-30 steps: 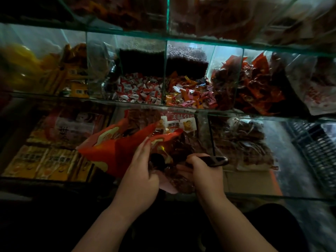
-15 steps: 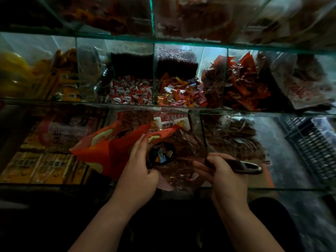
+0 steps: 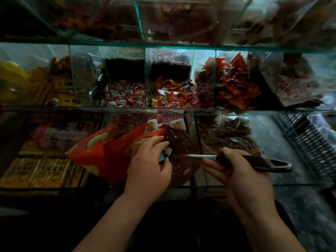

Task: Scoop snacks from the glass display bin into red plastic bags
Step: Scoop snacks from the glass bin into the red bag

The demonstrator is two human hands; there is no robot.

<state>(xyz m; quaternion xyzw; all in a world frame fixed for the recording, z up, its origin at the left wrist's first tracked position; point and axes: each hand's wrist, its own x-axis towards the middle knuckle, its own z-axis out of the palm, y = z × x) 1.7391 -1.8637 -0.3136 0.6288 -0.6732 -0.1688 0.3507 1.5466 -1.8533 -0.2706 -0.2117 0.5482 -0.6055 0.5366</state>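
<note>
Green-edged glass panes form a tiered display case (image 3: 141, 33), and the glass display bin (image 3: 183, 186) is the middle compartment of its lowest tier, heaped with glossy, translucent brown snack packets (image 3: 183, 142). Over the bin's left half hangs the red plastic bag (image 3: 105, 155), thin, crinkled and shiny, with pale yellow printing and its mouth turned toward the bin's middle. The left hand (image 3: 149, 166) is over the bin's front, its fingers curled on the bag's edge at the mouth. The right hand (image 3: 236, 173), at the bin's right wall, grips the scoop (image 3: 263, 161), which has a slim metal shaft and a dark handle ending in a loop. The scoop's bowl end lies at the bag's mouth with small blue and white pieces. At the bin's back stands a red label card (image 3: 169, 122), its characters starting 美味.
</note>
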